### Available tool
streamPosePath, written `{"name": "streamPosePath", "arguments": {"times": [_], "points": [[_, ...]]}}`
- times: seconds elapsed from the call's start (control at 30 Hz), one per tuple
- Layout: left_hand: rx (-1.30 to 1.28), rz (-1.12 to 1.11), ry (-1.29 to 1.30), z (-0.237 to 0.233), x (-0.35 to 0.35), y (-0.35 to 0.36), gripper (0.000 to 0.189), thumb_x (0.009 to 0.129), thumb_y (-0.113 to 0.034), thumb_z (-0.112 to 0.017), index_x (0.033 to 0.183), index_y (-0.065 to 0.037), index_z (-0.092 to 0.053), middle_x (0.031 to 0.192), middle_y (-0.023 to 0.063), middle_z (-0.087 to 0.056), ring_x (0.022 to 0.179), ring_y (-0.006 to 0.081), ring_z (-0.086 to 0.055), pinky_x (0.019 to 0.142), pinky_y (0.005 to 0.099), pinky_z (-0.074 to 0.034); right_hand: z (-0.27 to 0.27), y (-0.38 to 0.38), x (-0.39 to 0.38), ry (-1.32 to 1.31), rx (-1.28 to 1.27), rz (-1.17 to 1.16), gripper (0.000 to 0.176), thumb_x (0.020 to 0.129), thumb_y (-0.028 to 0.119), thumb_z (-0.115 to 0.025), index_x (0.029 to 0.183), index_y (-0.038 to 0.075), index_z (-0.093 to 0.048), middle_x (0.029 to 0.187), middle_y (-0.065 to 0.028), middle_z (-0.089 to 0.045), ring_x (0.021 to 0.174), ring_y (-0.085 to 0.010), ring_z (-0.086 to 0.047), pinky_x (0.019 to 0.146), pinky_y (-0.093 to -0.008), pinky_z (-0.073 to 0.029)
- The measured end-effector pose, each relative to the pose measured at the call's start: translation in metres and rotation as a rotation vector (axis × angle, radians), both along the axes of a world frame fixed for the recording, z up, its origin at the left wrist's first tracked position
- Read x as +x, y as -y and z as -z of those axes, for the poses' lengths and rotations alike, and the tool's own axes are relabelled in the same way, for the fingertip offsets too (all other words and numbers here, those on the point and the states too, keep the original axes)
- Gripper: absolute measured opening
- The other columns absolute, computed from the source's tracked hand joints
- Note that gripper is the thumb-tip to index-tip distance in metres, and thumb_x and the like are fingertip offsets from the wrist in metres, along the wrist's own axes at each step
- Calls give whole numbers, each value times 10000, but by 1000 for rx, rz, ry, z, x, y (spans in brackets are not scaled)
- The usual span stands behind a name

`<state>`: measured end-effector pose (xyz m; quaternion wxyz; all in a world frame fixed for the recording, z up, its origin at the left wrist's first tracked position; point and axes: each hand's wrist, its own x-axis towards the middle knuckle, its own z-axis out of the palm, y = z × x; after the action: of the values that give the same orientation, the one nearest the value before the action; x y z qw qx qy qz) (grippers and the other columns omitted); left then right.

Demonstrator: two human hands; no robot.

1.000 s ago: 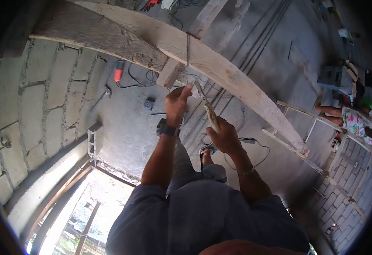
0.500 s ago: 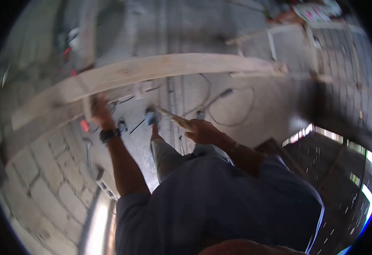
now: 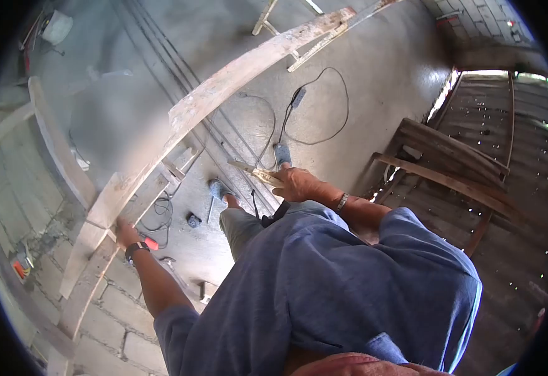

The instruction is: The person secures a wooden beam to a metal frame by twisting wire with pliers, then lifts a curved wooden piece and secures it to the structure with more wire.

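Observation:
My left hand (image 3: 127, 233), with a watch on its wrist, is closed at the edge of a long wooden beam (image 3: 224, 80), close to where boards meet; part of its fingers is hidden by the wood. In front of my body, my right hand (image 3: 300, 185) is wrapped round a short, pale, narrow piece of wood (image 3: 264, 176), whose thin end points up and left. Another board (image 3: 61, 147) runs up from the joint, and a lower board (image 3: 92, 285) passes under it. A small red object (image 3: 151, 243) lies just beside my left hand.
A black cable (image 3: 347, 103) loops over the concrete floor. A small dark blue object (image 3: 193, 220) lies near my feet. A pale wooden stand (image 3: 318, 51) supports the beam's far end. Dark planks (image 3: 449, 182) lean on the right; a block wall (image 3: 139, 307) is at lower left.
My view has turned, so the beam now slants up to the right. My left hand appears lower and further left, still at the wood. My right hand keeps the pale piece.

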<state>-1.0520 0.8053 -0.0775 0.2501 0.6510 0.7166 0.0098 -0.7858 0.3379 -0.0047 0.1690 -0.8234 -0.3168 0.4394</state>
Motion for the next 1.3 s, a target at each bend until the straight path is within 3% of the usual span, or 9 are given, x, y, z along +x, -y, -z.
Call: {"name": "streamPosePath", "arguments": {"times": [0.1, 0.13, 0.17, 0.23, 0.3, 0.53, 0.8, 1.13, 1.3], "points": [[-95, -309, 388, 26, -3, -14, 435, 846, -397, -558, 1054, -17, -605, 1202, 93, -608, 1032, 228, -605, 764, 379, -509, 4, 24, -2, -29, -4, 88, 432, 794, 300, -632, 1175, 104, -575, 909, -202, -584, 920, -378, -592, 824, -440, -462], [82, 335, -319, 68, -37, -52, 445, 824, -427, -588, 1018, -28, -622, 1159, 101, -631, 962, 230, -634, 739, 381, -516, 7, 31, -2, -31, 17, 116, 411, 792, 295, -638, 1143, 89, -581, 919, -214, -579, 908, -382, -596, 815, -443, -463], [86, 357, -341, 65, -33, -52, 445, 824, -427, -588, 1018, -28, -622, 1159, 101, -631, 962, 230, -634, 739, 381, -516, 9, 37, -4, -36, 41, 141, 392, 790, 291, -643, 1110, 73, -588, 929, -227, -575, 896, -386, -600, 806, -446, -464], [-146, -538, 315, 50, -15, -40, 485, 867, -488, -503, 922, -23, -628, 909, 123, -653, 690, 186, -626, 583, 336, -492, -6, 45, -5, -18, 229, 191, 364, 794, 278, -650, 1038, 14, -594, 926, -240, -592, 876, -394, -601, 801, -438, -465], [-127, -237, 392, 27, -18, 0, 459, 781, -567, -618, 649, -156, -462, 505, -29, -406, 390, 96, -360, 355, 250, -269, -8, 59, -5, -17, 325, 191, 276, 895, 263, -522, 975, 27, -642, 934, -191, -612, 831, -333, -619, 762, -367, -464], [-151, -246, 607, -25, -8, 132, 275, 846, -309, -583, 757, -50, -595, 577, -12, -477, 439, 80, -395, 391, 215, -303, -24, 83, 48, -523, 252, 917, 281, 832, 293, -682, 875, 17, -655, 658, 5, -553, 615, -91, -475, 547, -287, -400], [-28, 18, 691, -152, 111, 254, 318, 875, -322, -636, 704, -54, -630, 558, -52, -429, 477, 31, -322, 431, 207, -222, -9, 97, 152, -238, 341, 449, 373, 857, 360, -615, 883, -12, -632, 692, -122, -608, 643, -206, -575, 654, -319, -464], [-96, 261, 739, -125, 132, 374, 190, 869, -193, -654, 779, -26, -644, 607, -36, -522, 535, 36, -419, 493, 198, -332, -2, 164, 179, 69, 473, -166, 459, 807, 416, -579, 879, -36, -619, 724, -249, -604, 721, -382, -611, 706, -420, -485], [-174, 373, 737, -129, 195, 436, 203, 861, -184, -661, 926, 8, -668, 703, -12, -593, 627, 52, -493, 581, 199, -404, -20, 246, 183, 6, 175, -3, 487, 792, 449, -580, 883, -27, -629, 826, -250, -631, 803, -385, -619, 731, -428, -484]]}}
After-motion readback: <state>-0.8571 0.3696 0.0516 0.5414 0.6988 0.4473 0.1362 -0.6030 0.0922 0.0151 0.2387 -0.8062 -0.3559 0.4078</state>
